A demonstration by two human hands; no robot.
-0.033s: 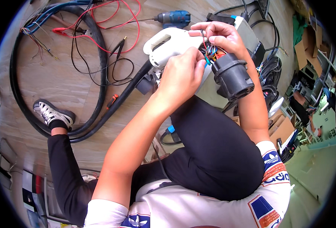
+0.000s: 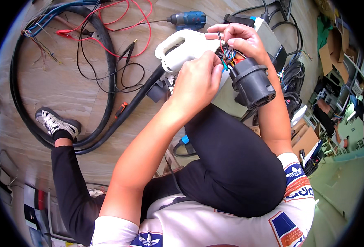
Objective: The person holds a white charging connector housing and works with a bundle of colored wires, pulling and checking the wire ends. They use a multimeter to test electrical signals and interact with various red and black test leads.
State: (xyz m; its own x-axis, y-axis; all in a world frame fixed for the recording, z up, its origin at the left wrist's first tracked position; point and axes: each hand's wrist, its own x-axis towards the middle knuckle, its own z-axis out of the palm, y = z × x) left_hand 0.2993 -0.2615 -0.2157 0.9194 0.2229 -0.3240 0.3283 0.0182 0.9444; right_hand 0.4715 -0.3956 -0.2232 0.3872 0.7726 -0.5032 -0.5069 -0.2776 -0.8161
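A white charging-gun handle (image 2: 194, 44) with a looped grip lies in front of me, its thick black cable (image 2: 151, 80) running off to the left. Beside its right end is a black round connector head (image 2: 254, 84), tilted, with a bundle of thin coloured wires (image 2: 230, 55) coming out of it. My left hand (image 2: 198, 78) is closed, thumb and fingers pinched at the near side of the bundle. My right hand (image 2: 245, 39) curls over the bundle from the far side, fingers bent around a thin red-and-black wire (image 2: 221, 41). The fingertips partly hide what they grip.
A blue power screwdriver (image 2: 189, 19) lies on the floor beyond the handle. Red and black test leads (image 2: 128, 55) tangle at the left, inside the coiled cable. An orange-and-black tool (image 2: 121, 110) rests by that cable. Cardboard boxes (image 2: 334, 57) and more cables are at the right.
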